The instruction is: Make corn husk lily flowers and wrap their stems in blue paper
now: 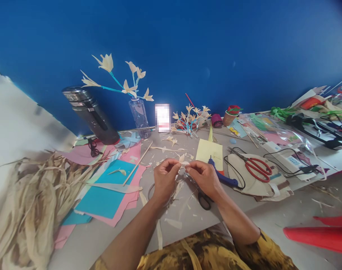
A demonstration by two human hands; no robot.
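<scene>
Between the fingertips of my left hand [165, 179] and my right hand [205, 178] is a small pale strip of dried husk [184, 163]; both hands are closed in a pinch on it. Dark-handled scissors [204, 200] lie on the table just under my right hand, their blades partly hidden. Cut husk scraps [173, 223] are scattered below and around the hands. To the right of my right hand lies a blue glue gun [226, 179], beside a yellow sheet of paper [206, 149].
Dried husks [27, 210] are heaped at left, next to blue paper [109, 187]. Behind stand a dark flask [93, 118], a clear bottle [140, 116] of husk flowers and a cluster of small flowers [191, 120]. Red-handled scissors [258, 168] and a power strip [289, 159] lie at right.
</scene>
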